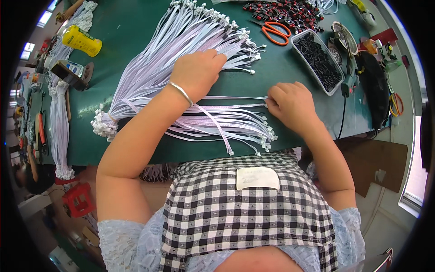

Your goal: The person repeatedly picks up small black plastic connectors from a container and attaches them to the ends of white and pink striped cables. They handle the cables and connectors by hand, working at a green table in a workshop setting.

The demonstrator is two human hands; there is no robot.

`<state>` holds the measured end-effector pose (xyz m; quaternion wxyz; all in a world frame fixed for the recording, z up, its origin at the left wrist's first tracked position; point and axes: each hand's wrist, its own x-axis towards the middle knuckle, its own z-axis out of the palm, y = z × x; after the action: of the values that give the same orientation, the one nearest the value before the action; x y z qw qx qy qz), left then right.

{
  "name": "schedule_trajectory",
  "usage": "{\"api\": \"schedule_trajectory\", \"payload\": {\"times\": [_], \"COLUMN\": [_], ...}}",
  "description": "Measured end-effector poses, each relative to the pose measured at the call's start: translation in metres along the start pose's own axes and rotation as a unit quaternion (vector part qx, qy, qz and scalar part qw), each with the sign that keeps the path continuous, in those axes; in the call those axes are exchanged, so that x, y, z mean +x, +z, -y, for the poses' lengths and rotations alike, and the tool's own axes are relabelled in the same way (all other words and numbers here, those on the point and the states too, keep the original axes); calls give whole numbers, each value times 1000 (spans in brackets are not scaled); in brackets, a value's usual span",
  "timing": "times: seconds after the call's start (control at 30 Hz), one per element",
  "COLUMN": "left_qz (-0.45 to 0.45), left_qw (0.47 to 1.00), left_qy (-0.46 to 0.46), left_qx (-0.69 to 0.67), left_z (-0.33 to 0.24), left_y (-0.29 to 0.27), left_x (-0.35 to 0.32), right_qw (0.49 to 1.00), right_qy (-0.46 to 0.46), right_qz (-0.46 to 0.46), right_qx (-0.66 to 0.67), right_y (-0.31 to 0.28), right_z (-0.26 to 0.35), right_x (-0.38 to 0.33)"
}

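Observation:
A large fanned bundle of white and pale pink flat cables [154, 68] with small white connectors lies across the green table. My left hand [199, 75], with a silver bangle at its wrist, curls over the bundle's middle; its fingertips are partly hidden among the cables. My right hand [292, 106] pinches the connector end of one flat cable [240, 97], drawn out straight to the right. Below it a smaller group of cables [244, 120] is spread toward the table's near edge. At the left, their other ends gather in a cluster of white connectors [105, 123].
Orange-handled scissors [275, 34] lie beyond my right hand, beside a clear tray [295, 41] of black tubing pieces. Red and black parts [294, 13] are heaped at the back. A yellow bottle [81, 41], a dark block [70, 75] and another cable bundle [59, 131] occupy the left.

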<state>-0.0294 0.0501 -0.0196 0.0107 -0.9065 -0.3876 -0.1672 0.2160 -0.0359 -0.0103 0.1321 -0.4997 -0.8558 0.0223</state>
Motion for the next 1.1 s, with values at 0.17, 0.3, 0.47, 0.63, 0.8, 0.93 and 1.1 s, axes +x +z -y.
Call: {"api": "schedule_trajectory", "payload": {"times": [0.17, 0.3, 0.47, 0.63, 0.8, 0.93, 1.1], "left_qz": [-12, 18, 93, 159, 157, 84, 78], "left_qw": [999, 998, 981, 949, 952, 965, 951], "left_qy": [-6, -5, 97, 198, 187, 115, 10], "left_qx": [-44, -59, -136, -186, -184, -223, -298], "left_z": [-2, -4, 1, -16, -20, -45, -56], "left_y": [-1, -9, -45, -56, -55, -49, -20], "left_x": [-4, -8, -19, -49, -43, -19, 2], "right_qw": [994, 991, 988, 988, 989, 986, 979], "right_qy": [39, 63, 73, 74, 73, 85, 115], "right_qz": [-56, -39, -25, -34, -39, -10, -82], "right_qx": [87, 116, 133, 129, 121, 145, 150], "right_y": [8, 5, 5, 8, 8, 4, -19], "right_z": [0, 1, 0, 1, 2, -2, -22], "right_x": [-9, -9, -3, -5, -9, -8, -6]}}
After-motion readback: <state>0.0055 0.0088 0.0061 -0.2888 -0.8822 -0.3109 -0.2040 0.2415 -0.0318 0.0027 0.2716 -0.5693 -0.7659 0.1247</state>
